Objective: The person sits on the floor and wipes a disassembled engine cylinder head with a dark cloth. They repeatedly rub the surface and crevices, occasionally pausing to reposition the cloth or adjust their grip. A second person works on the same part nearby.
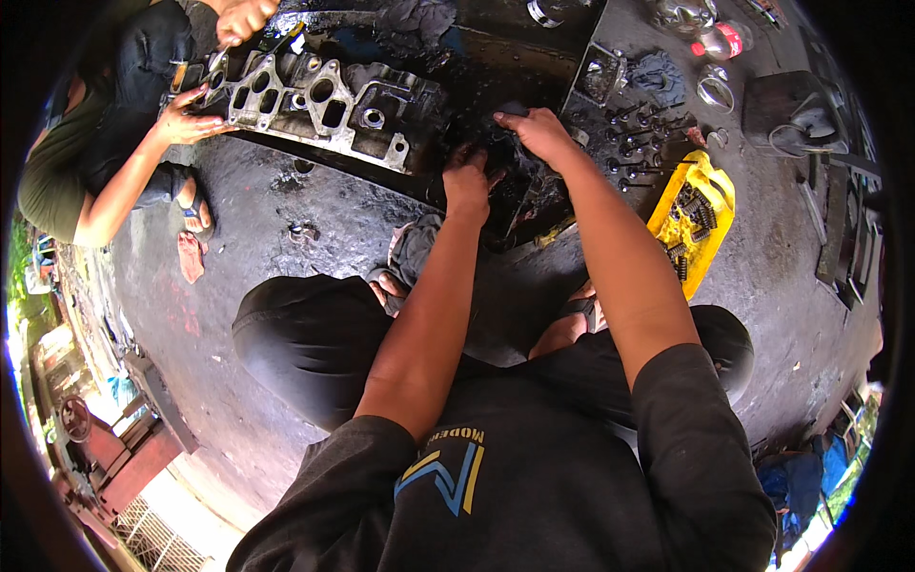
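Over a dark, oily tray [543,67] on the floor, both my hands work close together. My right hand [541,136] is closed, its thumb and fingers pinching a small dark piece [511,110] whose kind I cannot make out. Just left of it and lower, my left hand [467,181] reaches down into the black, wet area; its fingers are dirty and too dark to read. To the left lies a metal engine cylinder head [329,105] with several round and oblong ports. A co-worker's hand [181,122] steadies its left end, and the other hand [246,19] is closed above it.
Several engine valves [637,148] lie to the right, near a yellow cut-open container [710,205] holding valve springs [694,214]. Farther off are a plastic bottle [729,41], a grey rag [658,76] and a metal ring [715,89]. The co-worker's sandalled foot [195,210] rests at left.
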Demonstrator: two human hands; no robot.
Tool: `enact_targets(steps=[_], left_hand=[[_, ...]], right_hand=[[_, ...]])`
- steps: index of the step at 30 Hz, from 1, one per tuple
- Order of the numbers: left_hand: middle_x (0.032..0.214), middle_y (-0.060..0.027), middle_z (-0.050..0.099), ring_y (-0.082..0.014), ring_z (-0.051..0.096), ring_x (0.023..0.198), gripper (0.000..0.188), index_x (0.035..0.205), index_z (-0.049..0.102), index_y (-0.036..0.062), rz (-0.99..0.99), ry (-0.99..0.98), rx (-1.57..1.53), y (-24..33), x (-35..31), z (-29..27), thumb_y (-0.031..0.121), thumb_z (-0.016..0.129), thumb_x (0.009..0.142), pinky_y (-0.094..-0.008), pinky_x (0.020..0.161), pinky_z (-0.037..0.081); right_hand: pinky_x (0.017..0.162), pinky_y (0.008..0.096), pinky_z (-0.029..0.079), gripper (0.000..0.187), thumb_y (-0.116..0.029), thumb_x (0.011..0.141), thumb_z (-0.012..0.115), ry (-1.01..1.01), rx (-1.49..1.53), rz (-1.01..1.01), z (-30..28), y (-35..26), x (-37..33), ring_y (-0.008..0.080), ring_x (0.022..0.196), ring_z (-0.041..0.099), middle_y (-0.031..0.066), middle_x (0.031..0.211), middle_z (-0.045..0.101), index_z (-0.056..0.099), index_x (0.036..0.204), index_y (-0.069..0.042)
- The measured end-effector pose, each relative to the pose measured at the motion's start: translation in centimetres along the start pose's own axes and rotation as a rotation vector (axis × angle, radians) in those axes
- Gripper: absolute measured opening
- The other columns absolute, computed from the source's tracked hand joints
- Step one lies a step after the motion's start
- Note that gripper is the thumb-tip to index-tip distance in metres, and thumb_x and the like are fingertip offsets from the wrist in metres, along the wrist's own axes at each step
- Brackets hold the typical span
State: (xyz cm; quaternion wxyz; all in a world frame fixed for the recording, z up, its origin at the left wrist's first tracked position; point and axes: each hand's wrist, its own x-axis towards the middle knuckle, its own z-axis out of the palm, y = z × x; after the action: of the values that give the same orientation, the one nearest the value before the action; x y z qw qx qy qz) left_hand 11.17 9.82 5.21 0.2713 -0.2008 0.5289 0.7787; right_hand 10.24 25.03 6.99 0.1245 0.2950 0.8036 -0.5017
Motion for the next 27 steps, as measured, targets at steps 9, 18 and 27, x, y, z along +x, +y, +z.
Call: enact_targets(steps=[9,18,27], left_hand=[[0.086,-0.0131,0.067,-0.0214,0.061,0.080,0.028,0.094,0.061,-0.0042,0.514,0.008,0.524,-1.3,1.1,-0.8,0.007,0.063,0.069,-0.0335,0.075,0.048],[0.087,-0.0104,0.065,-0.0178,0.059,0.075,0.033,0.110,0.059,-0.0040,0.413,0.019,0.572,-2.0,1.6,-2.0,0.000,0.060,0.077,-0.0309,0.069,0.047],[0.098,-0.0087,0.064,-0.0129,0.058,0.081,0.041,0.115,0.053,-0.0047,0.276,-0.022,0.175,-0.1,0.1,1.2,-0.002,0.069,0.077,-0.0255,0.072,0.047]], right_hand=[[0.090,0.0404,0.048,0.046,-0.036,0.078,0.068,-0.088,-0.326,-0.286,2.7,-0.4,0.0,0.0377,0.106,0.059,0.0247,0.109,0.063,0.065,0.107,-0.001],[0.092,0.0440,0.048,0.054,-0.048,0.083,0.064,0.107,-0.256,0.080,1.7,-0.8,0.2,0.0376,0.110,0.059,0.0214,0.115,0.063,0.065,0.108,0.000],[0.079,0.0432,0.052,0.037,-0.035,0.083,0.065,-0.339,-0.649,-0.125,-0.2,-4.7,0.6,0.0344,0.091,0.065,0.0199,0.093,0.068,0.069,0.091,0.000]])
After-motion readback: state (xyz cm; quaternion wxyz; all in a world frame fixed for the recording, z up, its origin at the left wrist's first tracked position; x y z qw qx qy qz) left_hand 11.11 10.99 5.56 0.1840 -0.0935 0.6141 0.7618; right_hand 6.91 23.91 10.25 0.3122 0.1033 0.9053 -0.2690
